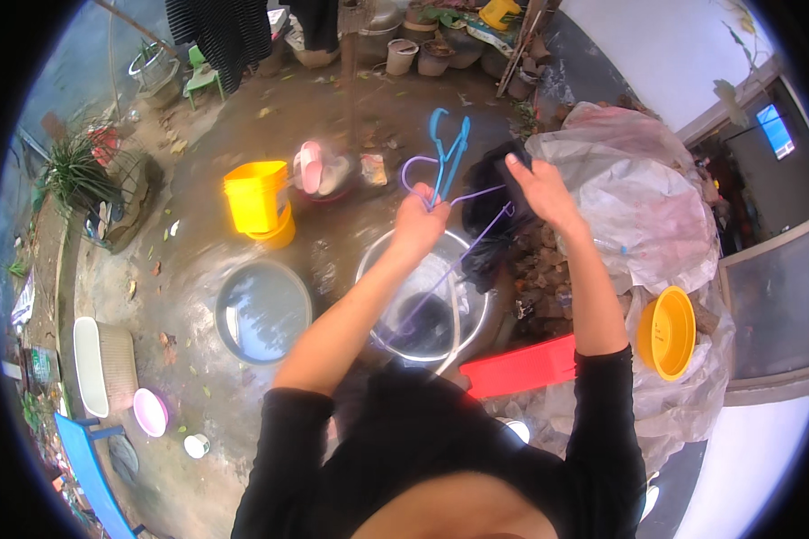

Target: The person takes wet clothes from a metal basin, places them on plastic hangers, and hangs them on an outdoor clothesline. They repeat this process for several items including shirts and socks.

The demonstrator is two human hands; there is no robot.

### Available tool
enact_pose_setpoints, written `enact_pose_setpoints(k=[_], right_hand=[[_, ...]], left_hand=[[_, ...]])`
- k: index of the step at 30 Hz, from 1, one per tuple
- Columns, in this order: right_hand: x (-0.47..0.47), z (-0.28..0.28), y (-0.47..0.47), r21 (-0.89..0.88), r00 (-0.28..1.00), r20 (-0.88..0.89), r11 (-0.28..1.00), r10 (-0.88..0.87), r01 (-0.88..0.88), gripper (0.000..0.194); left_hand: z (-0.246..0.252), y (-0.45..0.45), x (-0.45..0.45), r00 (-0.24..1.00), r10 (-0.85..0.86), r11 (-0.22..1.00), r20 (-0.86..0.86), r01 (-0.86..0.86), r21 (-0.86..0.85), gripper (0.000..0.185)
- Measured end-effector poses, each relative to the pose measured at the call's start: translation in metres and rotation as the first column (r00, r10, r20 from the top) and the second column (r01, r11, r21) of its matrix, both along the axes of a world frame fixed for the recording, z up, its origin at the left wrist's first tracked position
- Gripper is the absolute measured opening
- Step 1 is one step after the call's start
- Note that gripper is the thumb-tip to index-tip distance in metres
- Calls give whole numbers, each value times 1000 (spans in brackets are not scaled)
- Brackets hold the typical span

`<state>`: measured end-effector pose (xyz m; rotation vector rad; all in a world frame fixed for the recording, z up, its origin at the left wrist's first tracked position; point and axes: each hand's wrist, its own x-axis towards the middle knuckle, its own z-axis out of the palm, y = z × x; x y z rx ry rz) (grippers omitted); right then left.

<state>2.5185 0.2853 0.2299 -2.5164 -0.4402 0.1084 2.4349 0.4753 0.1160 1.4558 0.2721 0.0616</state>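
My left hand [421,219] is closed on a purple clothes hanger [475,193] and a blue plastic clothes hanger [450,155], whose hook and clips stick up past the fingers. One end of the purple hanger reaches into a black garment [492,202] on the right. The garment hangs from my right hand [543,188], with the thumb laid over its upper edge. Below both hands, partly behind my left forearm, is a round metal basin [475,330]; its contents are hard to tell apart.
A basin of water [263,313] and stacked yellow buckets [256,199] stand on the wet ground at left. A red plastic washboard [522,367] lies near my right elbow. Plastic sheeting [640,195] covers a heap at right, with a yellow basin [666,333] against it. Dark clothes [232,34] hang at the top.
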Motion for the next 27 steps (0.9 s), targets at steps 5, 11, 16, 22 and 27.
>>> enact_pose_setpoints(k=[5,11,16,22,27], right_hand=[[-18,21,-29,-27,916,363,981,-168,191,43],[-80,-14,-12,-197,900,359,963,246,-185,43],[-63,23,-41,-195,926,261,954,273,-226,35],[14,45,19,-352,564,644,855,516,-380,31],[28,36,52,-412,638,456,783,620,-466,27]], left_hand=[[-2,-8,17,926,369,908,85,-378,182,15],[23,-30,21,853,306,948,422,-311,-59,24],[47,5,10,819,170,981,548,-195,-12,25],[75,40,-2,832,45,987,553,-122,103,27],[83,95,-9,930,25,994,368,16,-107,21]])
